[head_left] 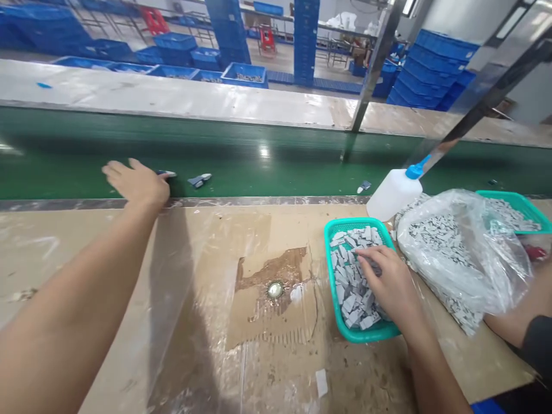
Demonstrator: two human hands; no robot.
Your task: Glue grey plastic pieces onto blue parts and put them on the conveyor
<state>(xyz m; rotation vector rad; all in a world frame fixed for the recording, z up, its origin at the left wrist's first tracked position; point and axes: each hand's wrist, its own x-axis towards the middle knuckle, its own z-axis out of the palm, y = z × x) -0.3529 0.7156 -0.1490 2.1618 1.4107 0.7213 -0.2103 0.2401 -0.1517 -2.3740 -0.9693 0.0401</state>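
Note:
My left hand [137,185] reaches over the green conveyor belt [276,169], fingers stretched out and open. Close beside its thumb lies a small navy-and-white part [167,173], partly hidden by the hand. Another navy-and-white part [199,180] rests on the belt just to the right. My right hand [386,276] is over a turquoise plastic basket [330,276] filled with small grey plastic pieces [351,287]. Its thumb and index finger pinch at one grey piece among the others; the fingertips show only in part.
A white bottle with a blue nozzle [394,195] stands behind the basket. To the right are a clear bag of grey pieces [461,247], a second turquoise basket [535,215] and another person's arm [513,305]. A round metal item [275,289] lies on cardboard. Metal posts [375,69] rise beyond the belt.

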